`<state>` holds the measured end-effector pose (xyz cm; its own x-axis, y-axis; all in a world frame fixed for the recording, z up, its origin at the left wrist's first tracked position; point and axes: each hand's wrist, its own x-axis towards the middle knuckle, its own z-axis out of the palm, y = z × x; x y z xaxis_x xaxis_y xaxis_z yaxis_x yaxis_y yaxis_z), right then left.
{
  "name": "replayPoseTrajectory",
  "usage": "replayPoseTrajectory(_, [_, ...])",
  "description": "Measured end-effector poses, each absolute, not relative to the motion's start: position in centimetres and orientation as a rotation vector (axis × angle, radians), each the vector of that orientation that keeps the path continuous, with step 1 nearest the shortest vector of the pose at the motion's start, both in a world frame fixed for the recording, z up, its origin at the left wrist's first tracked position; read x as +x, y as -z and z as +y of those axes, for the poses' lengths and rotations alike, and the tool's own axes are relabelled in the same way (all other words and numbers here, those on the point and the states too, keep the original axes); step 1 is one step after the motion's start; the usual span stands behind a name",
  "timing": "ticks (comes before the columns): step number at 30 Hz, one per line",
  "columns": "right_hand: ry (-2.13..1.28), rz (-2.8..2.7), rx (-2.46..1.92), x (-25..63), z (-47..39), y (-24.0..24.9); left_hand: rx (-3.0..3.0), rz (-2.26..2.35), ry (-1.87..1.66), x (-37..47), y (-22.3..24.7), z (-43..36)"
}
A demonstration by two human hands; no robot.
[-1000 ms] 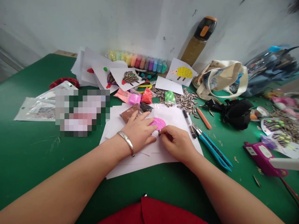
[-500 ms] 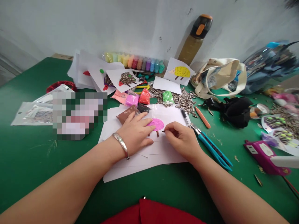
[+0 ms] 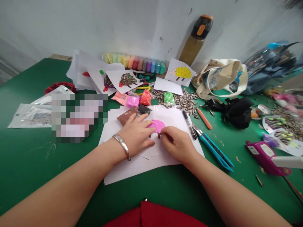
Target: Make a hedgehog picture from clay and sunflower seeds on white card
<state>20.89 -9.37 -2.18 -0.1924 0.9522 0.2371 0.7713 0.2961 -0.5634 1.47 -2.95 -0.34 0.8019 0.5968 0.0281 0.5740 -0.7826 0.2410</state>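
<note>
My left hand (image 3: 136,136) lies flat with fingers spread on white paper sheets (image 3: 125,171). Its fingertips cover the left side of a pink clay oval (image 3: 158,125). Two short brown clay legs (image 3: 159,135) show below the oval. My right hand (image 3: 176,143) pinches a tiny dark brown clay piece (image 3: 161,133) at the oval's lower right edge; whether it touches the paper is hidden. Just past my left fingers lie a brown clay packet (image 3: 125,117) and a black clay packet (image 3: 145,109).
Right of the paper lie a pen (image 3: 188,121), an orange stick (image 3: 204,118) and a blue utility knife (image 3: 215,149). Sunflower seeds (image 3: 186,102), clay packets (image 3: 145,97) and a yellow hedgehog picture (image 3: 182,73) are behind. A bottle (image 3: 196,41) leans against the wall.
My right hand has moved left, bringing the small brown clay piece up to the edge of the pink oval. The left hand stays in place on the paper.
</note>
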Motion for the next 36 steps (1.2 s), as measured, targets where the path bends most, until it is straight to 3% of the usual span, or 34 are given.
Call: replayPoseTrajectory(36, [-0.484,-2.01,-1.482,20.84,-9.66,1.62,2.736,0.936,-0.066,1.63,0.0,-3.04])
